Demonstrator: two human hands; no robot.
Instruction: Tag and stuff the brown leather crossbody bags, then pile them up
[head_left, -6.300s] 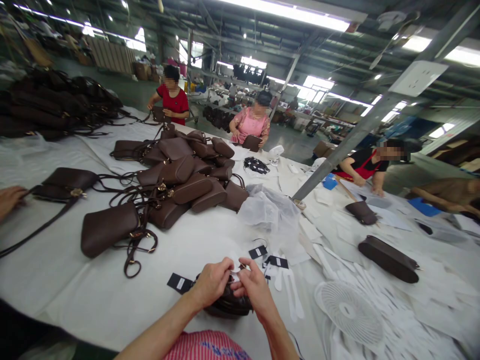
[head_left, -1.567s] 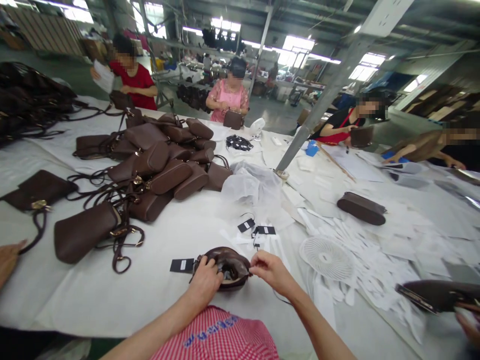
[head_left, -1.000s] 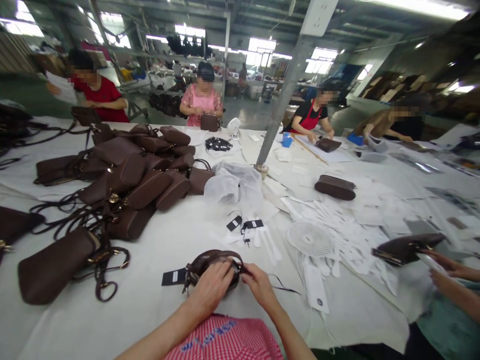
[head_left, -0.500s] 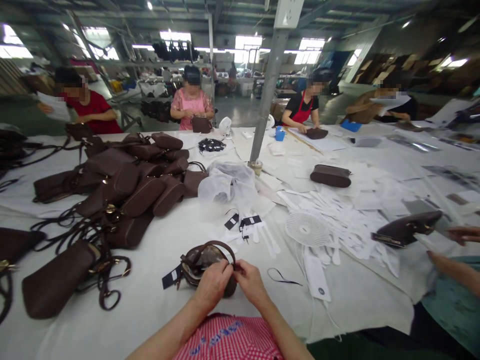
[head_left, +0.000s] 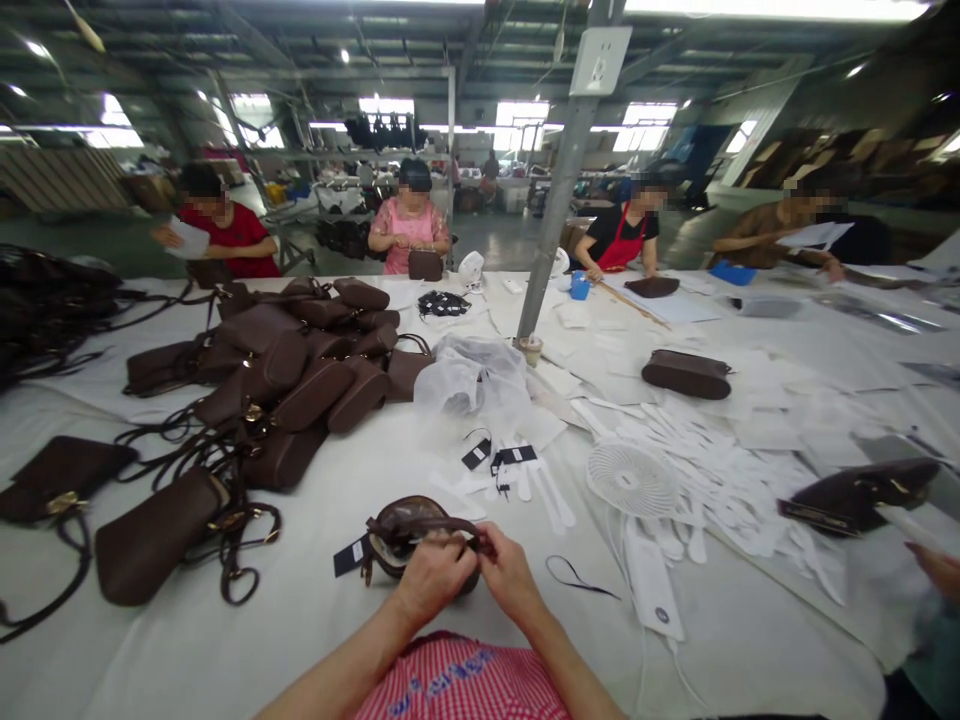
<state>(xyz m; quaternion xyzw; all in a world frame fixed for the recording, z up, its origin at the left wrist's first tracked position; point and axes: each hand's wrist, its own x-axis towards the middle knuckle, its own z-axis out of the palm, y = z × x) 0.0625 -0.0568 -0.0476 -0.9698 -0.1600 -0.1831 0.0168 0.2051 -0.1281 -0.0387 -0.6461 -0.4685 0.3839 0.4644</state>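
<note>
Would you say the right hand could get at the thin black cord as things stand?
Probably yes: the black cord lies just to the right of the right hand, with nothing visible in between, though its fingers are at the brown bag and may need to come away first.

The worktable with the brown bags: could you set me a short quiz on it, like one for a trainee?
1. True or false: the white fan is to the right of the open bag.
2. What colour is most of the tag beside the open bag? A) red B) black C) yellow
3. Fill the gap: the left hand and the right hand both touch the same open ____.

Key: 1 true; 2 B; 3 bag.
</note>
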